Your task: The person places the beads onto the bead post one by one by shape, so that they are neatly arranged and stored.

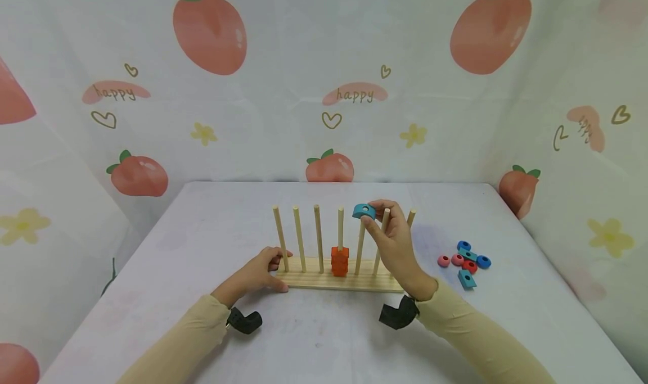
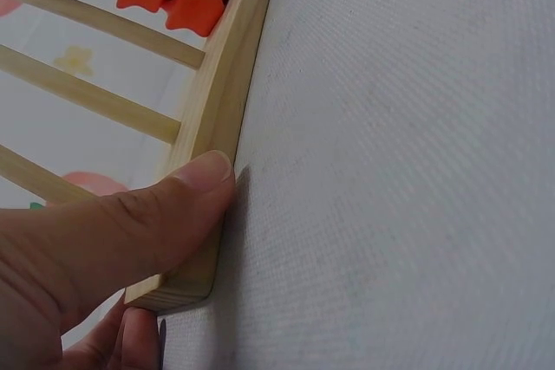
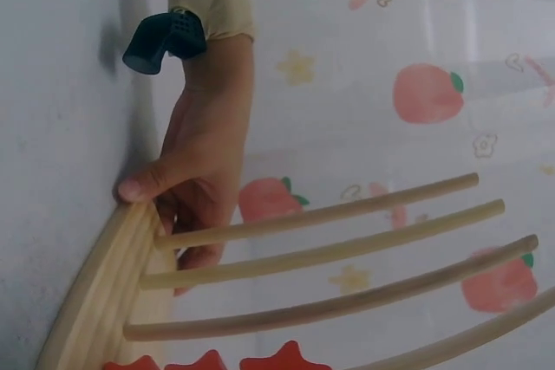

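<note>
A wooden base [image 1: 324, 281] with a row of upright pegs stands on the table. My left hand [image 1: 260, 269] grips its left end; in the left wrist view the thumb [image 2: 165, 214] presses the edge. Between thumb and fingers, my right hand [image 1: 397, 249] pinches a teal half-round bead [image 1: 360, 212] with a hole. That bead is at the top of the fifth peg [image 1: 360, 249] from the left; whether the tip is inside the hole I cannot tell. Orange star beads [image 1: 340, 262] are stacked low on the fourth peg. The right wrist view does not show the right hand.
Right of the base lie several loose beads: pink round ones [image 1: 444, 261], a red one [image 1: 469, 267], blue ones [image 1: 484, 262] and teal pieces [image 1: 467, 279]. A fruit-printed cloth [image 1: 283, 120] hangs behind the table. Black wrist mounts [image 1: 399, 313] sit at both cuffs.
</note>
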A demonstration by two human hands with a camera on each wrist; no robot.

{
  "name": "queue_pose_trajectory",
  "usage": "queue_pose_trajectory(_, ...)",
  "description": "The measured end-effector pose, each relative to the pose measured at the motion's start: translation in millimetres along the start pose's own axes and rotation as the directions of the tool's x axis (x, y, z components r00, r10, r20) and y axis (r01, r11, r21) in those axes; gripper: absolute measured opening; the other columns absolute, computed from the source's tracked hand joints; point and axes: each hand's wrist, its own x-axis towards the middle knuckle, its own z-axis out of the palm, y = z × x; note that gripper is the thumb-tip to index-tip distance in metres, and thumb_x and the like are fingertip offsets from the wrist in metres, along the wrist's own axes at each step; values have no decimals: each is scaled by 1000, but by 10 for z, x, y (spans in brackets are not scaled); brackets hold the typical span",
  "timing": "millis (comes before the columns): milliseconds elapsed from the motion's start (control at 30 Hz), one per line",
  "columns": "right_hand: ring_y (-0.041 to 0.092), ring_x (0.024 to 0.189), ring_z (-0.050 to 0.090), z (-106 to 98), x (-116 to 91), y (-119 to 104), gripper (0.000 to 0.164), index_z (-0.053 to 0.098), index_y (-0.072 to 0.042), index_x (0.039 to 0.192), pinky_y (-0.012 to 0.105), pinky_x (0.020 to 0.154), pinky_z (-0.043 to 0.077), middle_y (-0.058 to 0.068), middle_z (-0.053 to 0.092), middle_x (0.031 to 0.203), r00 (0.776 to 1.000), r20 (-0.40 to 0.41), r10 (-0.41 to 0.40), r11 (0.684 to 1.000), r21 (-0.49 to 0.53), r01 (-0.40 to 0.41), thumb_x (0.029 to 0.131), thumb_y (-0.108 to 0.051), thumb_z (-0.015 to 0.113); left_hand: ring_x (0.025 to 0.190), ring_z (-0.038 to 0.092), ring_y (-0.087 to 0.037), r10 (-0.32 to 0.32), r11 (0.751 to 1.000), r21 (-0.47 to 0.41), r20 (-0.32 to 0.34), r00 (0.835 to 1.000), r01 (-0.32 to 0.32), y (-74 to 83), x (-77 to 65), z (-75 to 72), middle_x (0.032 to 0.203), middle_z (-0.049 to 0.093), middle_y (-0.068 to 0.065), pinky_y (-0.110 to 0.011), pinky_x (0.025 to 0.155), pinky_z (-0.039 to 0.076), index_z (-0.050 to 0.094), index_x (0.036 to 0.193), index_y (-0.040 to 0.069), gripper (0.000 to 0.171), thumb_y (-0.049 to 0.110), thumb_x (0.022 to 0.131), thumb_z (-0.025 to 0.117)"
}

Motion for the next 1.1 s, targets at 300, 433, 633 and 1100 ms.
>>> queue_pose_trajectory(300,7,98,53,2,-132,148,29,44,11,120,14,92,45,1,52,103,997,24,74,997,-35,-73,94,5,55,115,50,-29,-4,1000,13,-8,1000,4,4,-21,-4,121,43,-18,-46,102,42,52,131,-1,76,-1,64,88)
queue_pose_trajectory(433,6,98,55,-15,-208,223,31,44,10,121,15,92,44,4,54,104,993,33,110,991,-80,-107,93,3,57,115,50,-28,-1,1000,17,-8,1000,1,-4,-16,-4,121,43,-17,-45,102,42,52,131,-1,76,0,64,87)
queue_pose_trajectory(633,2,99,57,-54,-332,327,29,47,8,118,19,89,44,17,59,106,987,49,153,974,-176,-142,92,2,60,114,49,-28,-2,1000,24,-10,1000,2,-8,-12,-1,121,44,-17,-45,102,41,52,131,0,76,1,64,88)
queue_pose_trajectory(1100,19,104,58,-108,-484,505,26,51,6,115,16,88,45,19,59,111,973,82,214,953,-238,-190,92,-1,61,115,49,-29,-10,1000,6,-12,1000,10,3,-9,5,122,43,-17,-47,102,41,52,131,0,75,0,65,87)
